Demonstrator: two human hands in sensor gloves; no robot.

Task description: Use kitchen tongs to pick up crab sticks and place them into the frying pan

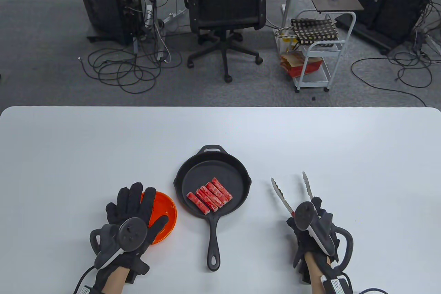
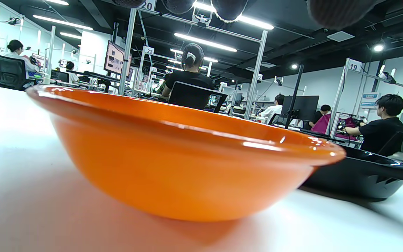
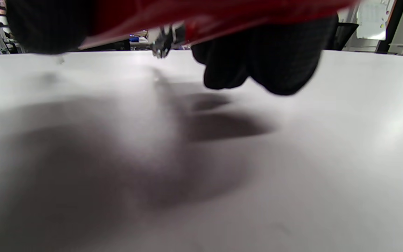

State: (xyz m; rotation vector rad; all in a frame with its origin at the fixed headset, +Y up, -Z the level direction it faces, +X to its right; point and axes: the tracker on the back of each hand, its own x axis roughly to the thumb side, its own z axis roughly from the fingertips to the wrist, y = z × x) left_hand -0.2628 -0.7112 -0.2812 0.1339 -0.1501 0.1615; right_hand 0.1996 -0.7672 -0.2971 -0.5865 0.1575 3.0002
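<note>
We look down on the white table (image 1: 103, 142) from overhead; our wrist cameras skim its surface, the left close against the orange bowl (image 2: 173, 164), which sits at eight o'clock from overhead.

Frying pan (image 1: 237, 170) at table (image 1: 69, 149) centre, handle toward near edge. Crab sticks (image 1: 209, 195) side by side in pan. Bowl (image 1: 165, 214) just left of pan, under left hand (image 1: 132, 218). Tongs (image 1: 291, 190) right of pan, in right hand (image 1: 315, 232).

Background: grey carpeted floor (image 1: 51, 77) strewn with loose black cables (image 1: 120, 70); a black office chair (image 1: 225, 8) is flanked by dark equipment cabinets (image 1: 103, 1). A white trolley (image 1: 317, 56) is seen at right. Ceiling strip lights (image 2: 205, 42) illuminate numbered workstations.
</note>
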